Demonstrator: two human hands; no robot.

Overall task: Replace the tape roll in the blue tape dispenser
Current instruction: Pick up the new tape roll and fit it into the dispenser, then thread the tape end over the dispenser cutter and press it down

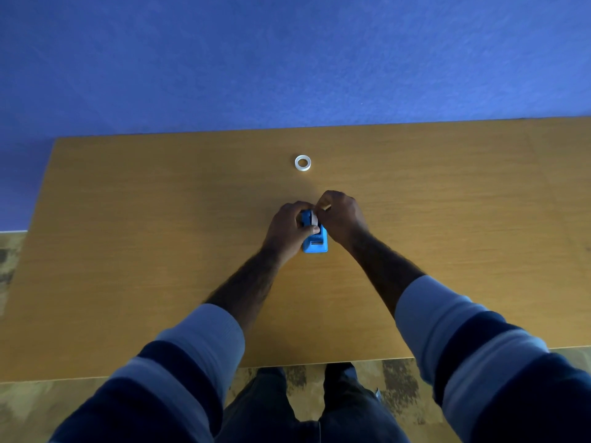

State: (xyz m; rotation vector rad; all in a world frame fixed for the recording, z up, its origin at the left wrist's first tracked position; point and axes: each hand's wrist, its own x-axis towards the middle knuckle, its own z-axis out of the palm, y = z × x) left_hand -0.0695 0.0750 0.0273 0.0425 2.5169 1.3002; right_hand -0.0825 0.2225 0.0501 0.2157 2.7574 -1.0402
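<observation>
The blue tape dispenser (316, 242) stands on the wooden table (160, 251) near its middle, cutter end toward me. My left hand (287, 225) grips the dispenser's left side, thumb across its top. My right hand (342, 219) pinches a whitish tape roll (314, 218) that sits at the dispenser's far end, partly hidden by the fingers. A second white tape roll (303, 163) lies flat on the table farther away, apart from both hands.
A blue wall (287, 59) rises behind the table's far edge. The table's near edge runs just in front of my legs, above a patterned floor (19, 410). Bare wood stretches to the left and right of the dispenser.
</observation>
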